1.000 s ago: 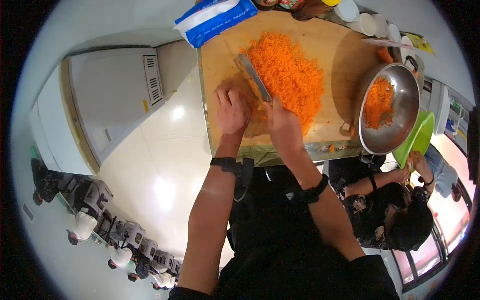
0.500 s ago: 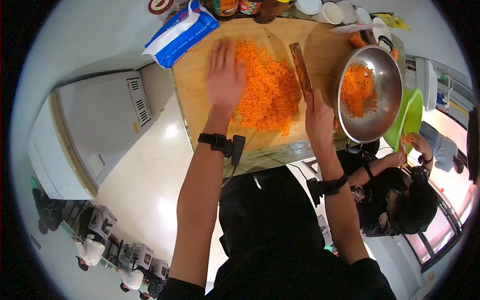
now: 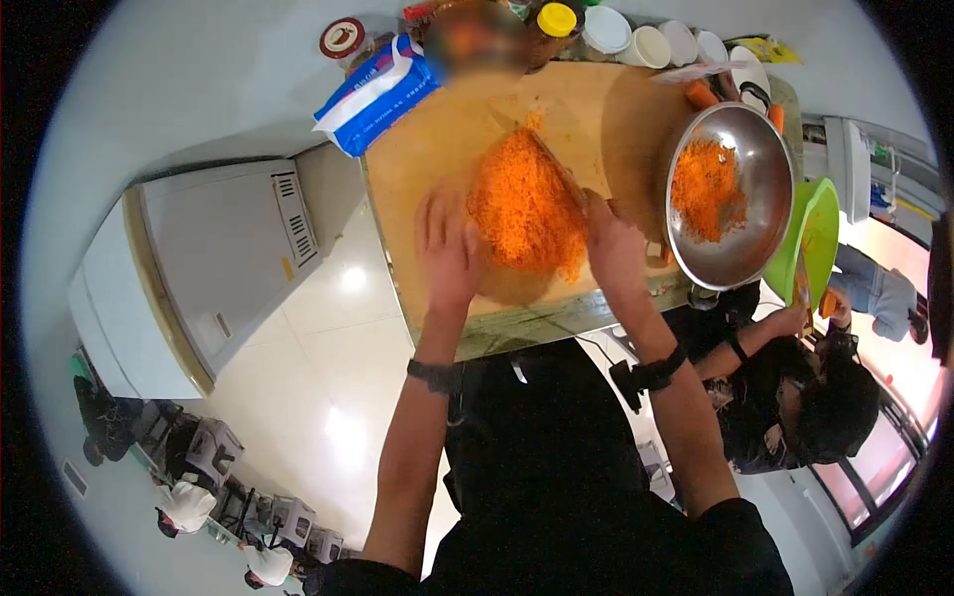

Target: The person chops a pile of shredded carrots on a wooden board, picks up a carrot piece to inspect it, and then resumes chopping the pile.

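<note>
A heap of finely chopped orange carrot (image 3: 525,204) lies on the wooden board (image 3: 407,149). My right hand (image 3: 614,248) is closed round the handle of a knife (image 3: 558,169), whose blade slants up and left along the heap's right side. At the heap's left edge is my left hand (image 3: 449,246), palm down with its fingers stretched out and slightly blurred, holding nothing. A steel bowl (image 3: 763,233) with more chopped carrot (image 3: 708,189) inside stands right of my right hand.
A blue-and-white packet (image 3: 383,99) lies at the board's back left corner. Jars and white tubs (image 3: 606,30) line the back edge. Carrot pieces (image 3: 701,94) lie behind the bowl. On the right, another person (image 3: 795,397) works beside a green basin (image 3: 817,233).
My left hand has moved down the heap's left side. The knife has swung against the heap, tilting left, and the heap is narrower. The whole view has shifted slightly.
</note>
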Action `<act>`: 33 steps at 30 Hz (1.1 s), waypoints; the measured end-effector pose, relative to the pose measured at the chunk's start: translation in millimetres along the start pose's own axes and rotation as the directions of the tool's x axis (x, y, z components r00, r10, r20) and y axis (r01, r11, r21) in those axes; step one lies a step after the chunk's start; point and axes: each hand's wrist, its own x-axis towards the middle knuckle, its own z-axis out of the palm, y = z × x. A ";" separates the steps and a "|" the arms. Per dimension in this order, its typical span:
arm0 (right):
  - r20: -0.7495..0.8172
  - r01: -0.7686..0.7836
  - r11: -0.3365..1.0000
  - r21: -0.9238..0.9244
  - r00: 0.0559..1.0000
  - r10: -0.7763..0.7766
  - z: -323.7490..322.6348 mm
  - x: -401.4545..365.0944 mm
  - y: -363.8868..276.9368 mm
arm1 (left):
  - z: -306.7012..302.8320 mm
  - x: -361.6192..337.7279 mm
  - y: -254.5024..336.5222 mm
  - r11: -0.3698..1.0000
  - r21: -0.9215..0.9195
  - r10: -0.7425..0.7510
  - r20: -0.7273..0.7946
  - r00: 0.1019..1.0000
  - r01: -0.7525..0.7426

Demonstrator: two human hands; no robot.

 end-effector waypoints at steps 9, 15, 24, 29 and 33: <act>0.033 0.020 0.970 -0.242 0.999 -0.013 17.5 57.5 -24.7 | 34.1 -22.6 4.3 0.955 -0.192 -0.253 -0.145 0.957 0.224; 0.056 0.278 0.938 -0.206 0.960 -0.273 17.9 25.5 -24.2 | -2.6 46.9 -39.5 0.988 0.021 -0.144 -0.259 0.955 0.155; -0.019 -0.050 0.998 -0.032 0.999 0.050 3.2 42.0 7.9 | 29.4 122.8 -16.9 0.980 -0.070 0.187 0.008 0.982 -0.186; -0.141 0.033 0.998 -0.045 0.989 -0.039 21.4 55.0 -19.0 | 38.0 79.1 21.2 0.956 -0.244 0.204 0.147 0.968 -0.164; 0.039 0.160 0.971 -0.176 0.987 -0.155 28.3 45.6 -24.7 | -8.2 44.2 23.5 0.941 -0.226 0.246 -0.057 0.968 -0.253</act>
